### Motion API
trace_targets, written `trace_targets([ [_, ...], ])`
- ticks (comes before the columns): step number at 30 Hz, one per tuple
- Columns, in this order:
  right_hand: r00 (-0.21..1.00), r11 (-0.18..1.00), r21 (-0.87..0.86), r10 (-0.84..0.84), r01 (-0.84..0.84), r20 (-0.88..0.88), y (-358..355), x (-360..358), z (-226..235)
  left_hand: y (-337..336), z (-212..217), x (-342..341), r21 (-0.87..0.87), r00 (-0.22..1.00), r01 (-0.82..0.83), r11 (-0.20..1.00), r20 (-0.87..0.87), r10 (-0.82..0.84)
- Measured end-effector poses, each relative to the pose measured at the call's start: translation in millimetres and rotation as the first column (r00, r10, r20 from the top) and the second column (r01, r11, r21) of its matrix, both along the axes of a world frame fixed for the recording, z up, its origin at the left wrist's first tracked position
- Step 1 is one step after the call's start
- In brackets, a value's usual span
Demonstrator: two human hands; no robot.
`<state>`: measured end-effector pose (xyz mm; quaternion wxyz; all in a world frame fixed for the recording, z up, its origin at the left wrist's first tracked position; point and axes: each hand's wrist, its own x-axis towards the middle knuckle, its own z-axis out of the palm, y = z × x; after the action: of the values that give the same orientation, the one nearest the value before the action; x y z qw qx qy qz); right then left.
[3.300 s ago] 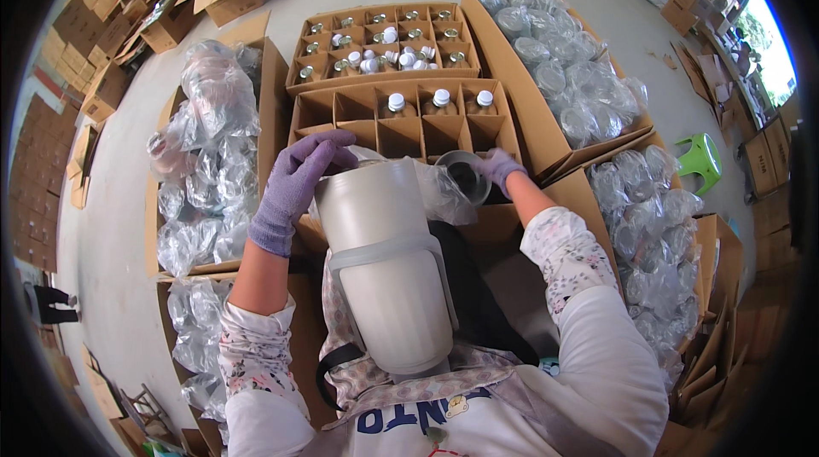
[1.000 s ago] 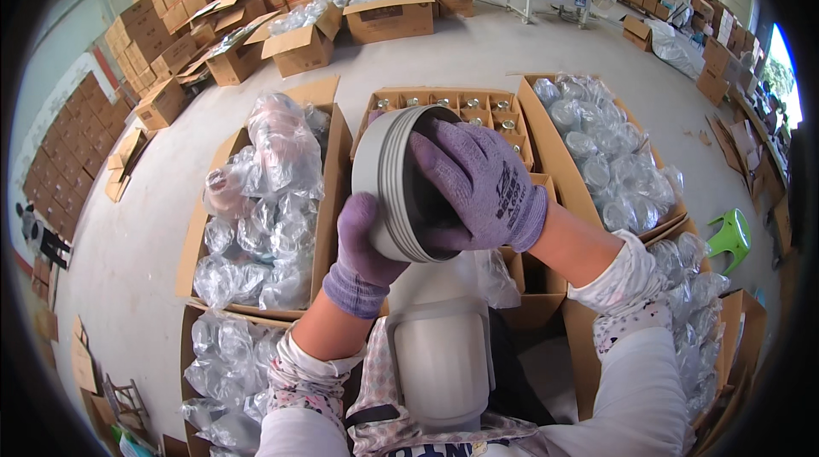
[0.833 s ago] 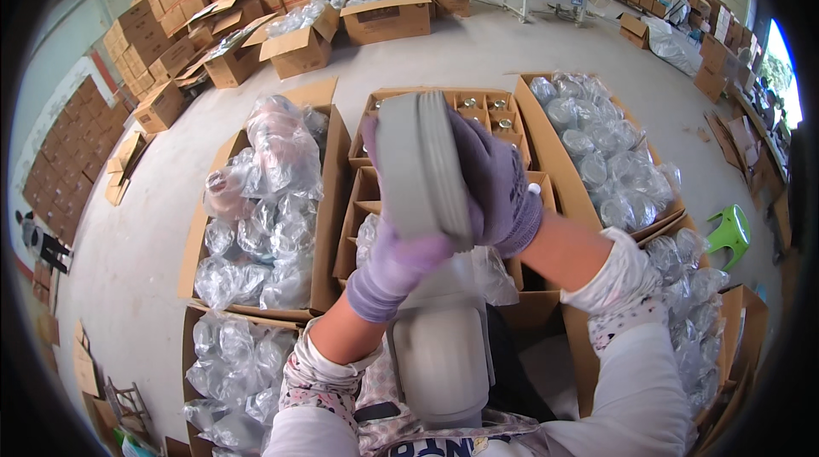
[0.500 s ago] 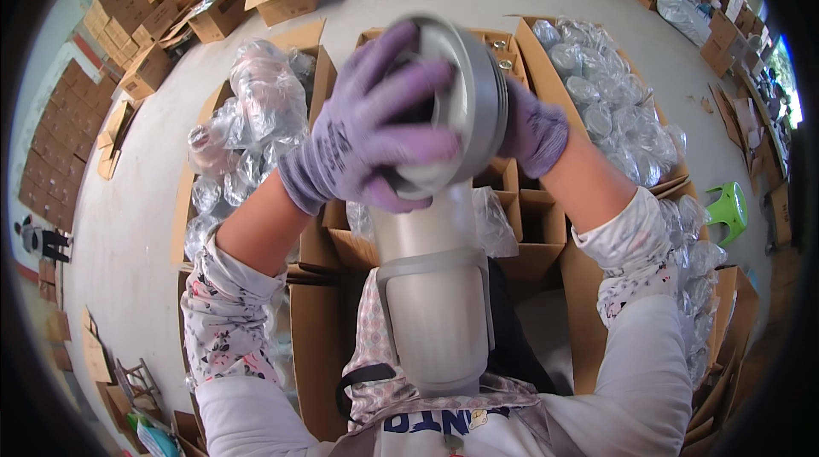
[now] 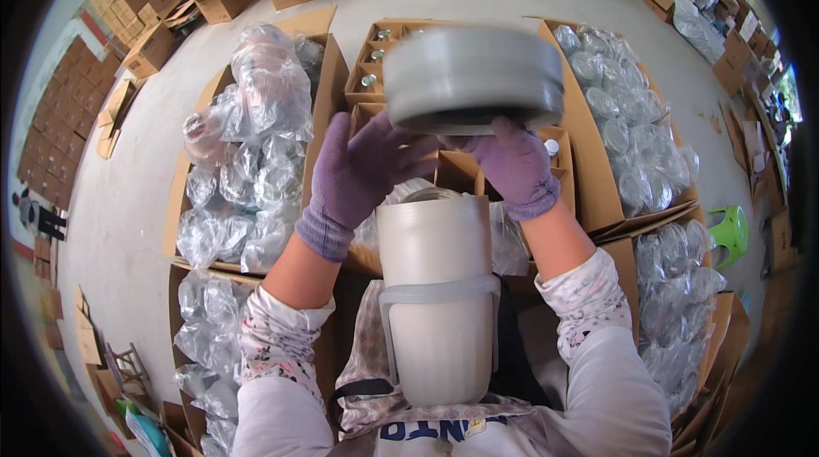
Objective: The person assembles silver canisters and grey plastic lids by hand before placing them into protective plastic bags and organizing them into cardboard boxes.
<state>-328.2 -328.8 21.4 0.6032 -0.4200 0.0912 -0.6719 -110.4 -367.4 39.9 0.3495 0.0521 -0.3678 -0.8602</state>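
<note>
Both my hands wear purple gloves. My right hand (image 5: 514, 169) grips a round grey lid (image 5: 473, 73) by its lower rim, thumb against the near side. The lid is tilted so that its dark hollow underside faces me, and motion blurs it. My left hand (image 5: 363, 163) is open just below and left of it, with fingers spread; its fingertips are close to the rim, and I cannot tell if they touch. A tall grey container (image 5: 433, 240) with a grey carrying handle (image 5: 439, 290) stands in my lap, its top uncovered.
A divided carton (image 5: 567, 176) holding several silver-capped things stands in front of me. Cartons of plastic-wrapped items (image 5: 273, 150) flank it at left and right (image 5: 614, 116). A green stool (image 5: 728, 235) is at the right. Another person (image 5: 36, 216) is far left.
The lid has moved up and to the right, turning from sideways to underside toward me. My left hand has come off it and opened. The right hand stays with it.
</note>
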Motion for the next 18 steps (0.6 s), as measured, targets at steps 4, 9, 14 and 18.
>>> trace_targets([
  [4,0.695,0.795,-0.016,-0.540,0.607,-0.475,-11.9,-4.2,6.0,-6.8,3.5,4.9,-0.159,0.941,-0.276,0.948,0.154,0.300],
  [9,0.758,0.951,-0.270,-0.284,0.148,-0.587,-13.3,-20.0,-14.3,-15.9,-18.5,15.5,-0.421,0.826,-0.299,0.856,0.335,0.453],
  [14,0.842,0.981,0.172,0.013,0.094,-0.539,17.7,-10.6,-17.5,-11.3,-68.1,36.7,-0.107,0.976,-0.131,0.986,0.160,0.147],
  [18,0.767,0.968,0.182,-0.016,0.172,-0.641,36.3,-8.3,-22.9,6.2,-68.0,31.5,-0.055,0.965,-0.134,0.989,0.218,0.143],
])
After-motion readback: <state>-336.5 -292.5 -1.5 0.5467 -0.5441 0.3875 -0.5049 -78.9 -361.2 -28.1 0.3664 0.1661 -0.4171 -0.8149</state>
